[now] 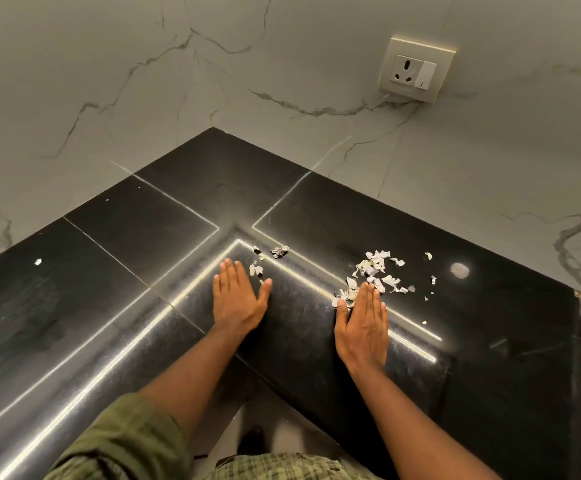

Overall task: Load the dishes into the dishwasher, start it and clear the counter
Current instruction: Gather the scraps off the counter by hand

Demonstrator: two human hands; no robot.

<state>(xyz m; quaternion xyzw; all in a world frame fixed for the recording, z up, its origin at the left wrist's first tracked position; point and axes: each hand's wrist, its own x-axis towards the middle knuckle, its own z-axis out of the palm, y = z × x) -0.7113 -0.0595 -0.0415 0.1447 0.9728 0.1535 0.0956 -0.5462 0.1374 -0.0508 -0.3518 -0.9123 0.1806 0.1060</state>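
The pale scraps [373,275] lie scattered on the black worktop [143,233], the main heap just beyond my right hand [363,323], with a smaller cluster [264,261] near the inner corner beside my left hand [237,299]. A few stray bits sit further right, well apart from the heap, near a round pale spot [459,270] on the stone. One lone white fleck [38,261] lies far off to the left.

My right hand lies flat, fingers [368,296] straight and held together, their tips touching the near edge of the heap. My left hand is also flat on the stone, its fingers straight and close, the thumb spread out toward the small cluster. Neither hand holds anything.

The worktop runs in an L along the corner, its rounded front edge glinting. Behind it rise marble-veined walls [282,64], and on the right wall sits a socket with a switch [417,69]. My green checked sleeve [126,441] shows at the bottom.
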